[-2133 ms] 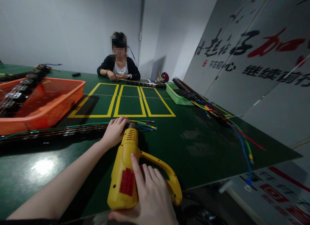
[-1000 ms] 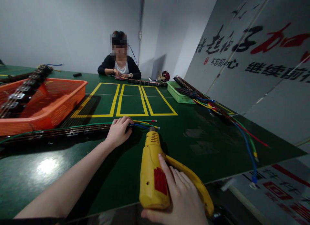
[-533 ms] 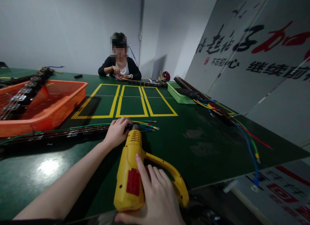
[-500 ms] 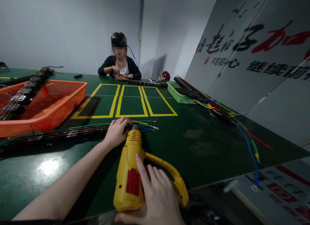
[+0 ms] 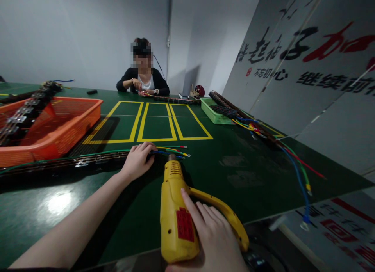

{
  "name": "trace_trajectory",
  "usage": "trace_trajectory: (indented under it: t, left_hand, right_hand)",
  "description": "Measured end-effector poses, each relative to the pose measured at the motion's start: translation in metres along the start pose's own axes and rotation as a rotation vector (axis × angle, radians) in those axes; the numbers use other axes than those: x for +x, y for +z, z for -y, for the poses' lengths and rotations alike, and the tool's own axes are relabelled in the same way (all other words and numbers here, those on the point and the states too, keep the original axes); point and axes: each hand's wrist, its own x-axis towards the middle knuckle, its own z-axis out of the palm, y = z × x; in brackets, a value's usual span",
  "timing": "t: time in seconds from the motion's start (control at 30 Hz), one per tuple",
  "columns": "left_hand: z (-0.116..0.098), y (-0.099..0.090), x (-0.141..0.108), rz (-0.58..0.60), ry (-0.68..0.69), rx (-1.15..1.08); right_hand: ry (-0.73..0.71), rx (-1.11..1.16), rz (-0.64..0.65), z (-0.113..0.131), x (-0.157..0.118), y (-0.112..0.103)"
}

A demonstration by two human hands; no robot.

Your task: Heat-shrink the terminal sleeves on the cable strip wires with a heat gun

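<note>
My left hand [image 5: 139, 159] is closed round the right end of a long dark cable harness [image 5: 99, 160] lying across the green table [image 5: 258, 186]. From beyond my fingers stick out green, yellow and blue wires [image 5: 172, 150] with ring terminals. My right hand [image 5: 211, 233] grips a yellow heat gun [image 5: 176, 213], its index finger laid along the body. The gun's metal nozzle [image 5: 172, 157] points away from me, just short of the blue wires and to the right of my left hand.
An orange basket [image 5: 67, 135] holding another harness stands at the left. A green basket [image 5: 215, 114] and harnesses with loose wires [image 5: 299, 166] lie at the right. Across the table sits a person [image 5: 143, 79] handling wires. Yellow tape rectangles [image 5: 157, 140] mark the tabletop.
The heat gun in my right hand has moved to the right, so its nozzle is farther from my left hand. My left hand stays on the harness.
</note>
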Motion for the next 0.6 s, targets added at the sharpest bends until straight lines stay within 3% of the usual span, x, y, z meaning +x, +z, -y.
trace_trajectory:
  t: [0.37,0.6]
  left_hand:
    - [-0.002,0.001,0.0,-0.017,-0.012,0.002]
    - [-0.002,0.005,0.001,-0.033,-0.02,0.026]
  right_hand:
    - [0.04,-0.09,-0.081,-0.003,-0.005,0.004]
    - [-0.059,-0.109,-0.254,0.014,0.01,0.02]
